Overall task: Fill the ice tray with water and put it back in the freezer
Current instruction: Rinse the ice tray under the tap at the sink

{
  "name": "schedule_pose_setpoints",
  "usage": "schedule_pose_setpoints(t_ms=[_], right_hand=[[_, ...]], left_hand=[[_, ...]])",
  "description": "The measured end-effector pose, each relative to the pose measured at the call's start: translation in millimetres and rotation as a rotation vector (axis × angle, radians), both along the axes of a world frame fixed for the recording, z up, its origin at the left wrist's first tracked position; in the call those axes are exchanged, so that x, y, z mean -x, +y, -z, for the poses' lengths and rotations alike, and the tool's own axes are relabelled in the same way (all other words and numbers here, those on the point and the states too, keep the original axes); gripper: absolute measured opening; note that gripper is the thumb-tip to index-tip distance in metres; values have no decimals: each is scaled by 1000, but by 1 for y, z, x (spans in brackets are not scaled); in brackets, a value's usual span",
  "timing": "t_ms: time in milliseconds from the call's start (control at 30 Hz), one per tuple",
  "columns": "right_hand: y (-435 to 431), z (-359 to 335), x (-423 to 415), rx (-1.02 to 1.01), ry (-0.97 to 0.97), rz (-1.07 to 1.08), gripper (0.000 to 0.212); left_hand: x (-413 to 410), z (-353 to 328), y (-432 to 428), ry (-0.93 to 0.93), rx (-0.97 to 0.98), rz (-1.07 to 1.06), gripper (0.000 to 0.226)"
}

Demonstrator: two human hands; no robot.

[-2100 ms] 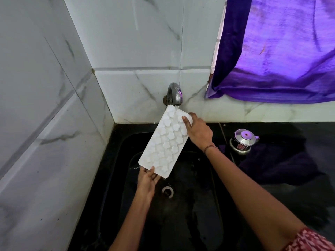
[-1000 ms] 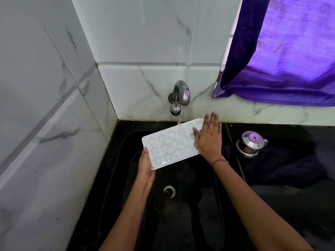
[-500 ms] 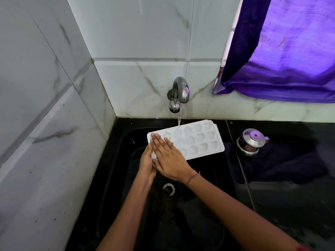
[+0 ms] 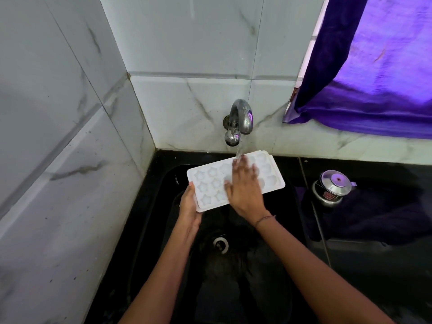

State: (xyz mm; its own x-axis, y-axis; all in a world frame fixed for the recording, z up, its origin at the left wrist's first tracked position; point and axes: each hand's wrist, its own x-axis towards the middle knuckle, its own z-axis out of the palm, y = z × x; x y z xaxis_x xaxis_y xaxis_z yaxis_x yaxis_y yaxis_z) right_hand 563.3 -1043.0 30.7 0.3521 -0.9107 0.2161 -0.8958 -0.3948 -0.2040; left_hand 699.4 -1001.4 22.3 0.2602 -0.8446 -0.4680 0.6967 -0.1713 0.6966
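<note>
Where the ice tray is: the ice tray [image 4: 211, 183] is up in the air over the black sink [image 4: 163, 230], just under the tap [image 4: 240, 118].
Why it is there: water [image 4: 239, 152] is running down from the tap, so the tray has to sit under it to catch some.
Why it lies almost flat: I think a tipped tray would let the water run out of the little cups.
What the left hand does: the left hand [image 4: 190, 206] grips the left short end, with its fingers curled round the edge, and carries the tray.
What the right hand does: the right hand [image 4: 243, 190] lies flat on top of the tray with its fingers straight and a bit apart. It holds nothing. It looks blurry. The water lands right by its fingertips. I think it is spreading the water over the cups.
What is in the tray: star cups and round cups. They look wet, but I cannot tell how full they are.
What is in the sink: just the drain [image 4: 220, 244] and wet black walls.
What is beside the sink: a small steel pot [image 4: 333, 187] with its lid on sits on a dark cloth [image 4: 385, 218]. What is in it is hidden.
What is left to do: the filling looks not yet done, and the freezer is not in view.
</note>
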Motion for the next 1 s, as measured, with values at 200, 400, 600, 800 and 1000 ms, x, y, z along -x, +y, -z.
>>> schedule_pose_setpoints(t_ms=[200, 400, 600, 800, 1000], right_hand=[[16, 19, -33, 57, 217, -555, 61], [-37, 17, 46, -83, 304, -440, 75], [-96, -33, 44, -179, -322, 36, 62], [-129, -65, -22, -361, -304, 161, 49], [-145, -50, -24, -481, -541, 165, 24]], left_hand=[[-7, 8, 0, -80, -60, -54, 36], [-42, 18, 7, -200, -88, -125, 44], [-48, 26, 14, -237, -146, -83, 41], [-38, 30, 19, -231, -174, -52, 40], [-39, 31, 20, -237, -174, -31, 42]])
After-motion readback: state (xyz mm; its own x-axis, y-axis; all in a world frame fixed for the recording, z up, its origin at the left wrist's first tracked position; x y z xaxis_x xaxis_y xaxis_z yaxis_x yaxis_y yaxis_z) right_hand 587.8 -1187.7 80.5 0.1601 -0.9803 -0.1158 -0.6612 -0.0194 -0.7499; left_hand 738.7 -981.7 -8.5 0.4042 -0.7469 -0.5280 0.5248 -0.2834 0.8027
